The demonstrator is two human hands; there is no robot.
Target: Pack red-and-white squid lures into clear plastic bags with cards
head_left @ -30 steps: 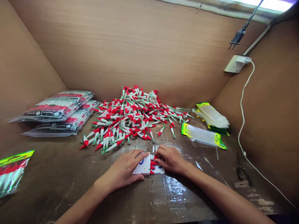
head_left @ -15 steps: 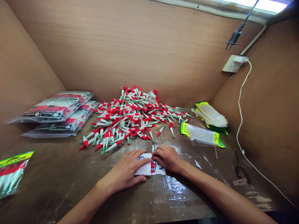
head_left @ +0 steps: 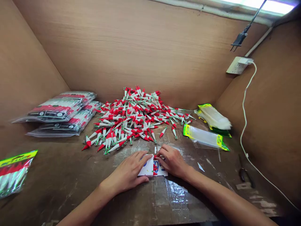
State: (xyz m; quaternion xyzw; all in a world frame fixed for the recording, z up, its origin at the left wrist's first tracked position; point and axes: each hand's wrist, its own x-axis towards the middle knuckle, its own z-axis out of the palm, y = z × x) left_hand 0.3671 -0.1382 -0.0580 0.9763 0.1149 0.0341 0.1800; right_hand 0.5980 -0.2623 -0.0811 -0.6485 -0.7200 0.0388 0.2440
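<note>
In the head view, my left hand (head_left: pixel 127 172) grips a small white block-like holder (head_left: pixel 148 168) with blue marks, fingers over its top and thumb along the near side. Several red lure tips (head_left: pixel 155 169) stick out in a row from its right edge, above a white base (head_left: pixel 162 171) with blue writing. My right hand (head_left: pixel 175 162) is closed at the far end of this row, thumb and fingers pinched on a red-tipped lure (head_left: pixel 155 156). The rest of that lure is hidden. Beyond both hands lies a heap of red-and-white squid lures (head_left: pixel 135 114) with green hooks.
Filled clear bags (head_left: pixel 55 110) are stacked at the back left. A yellow-topped pack of lures (head_left: pixel 17 172) lies at the left edge. Flat yellow-green packaging bags (head_left: pixel 204 135) rest at right, near black-handled pliers (head_left: pixel 244 175). A white cable (head_left: pixel 244 125) hangs from an outlet (head_left: pixel 237 65).
The view has shifted slightly, so the scene sits a little further right. Both hands stay at the white holder, and the right fingers have moved only slightly at the red tips.
</note>
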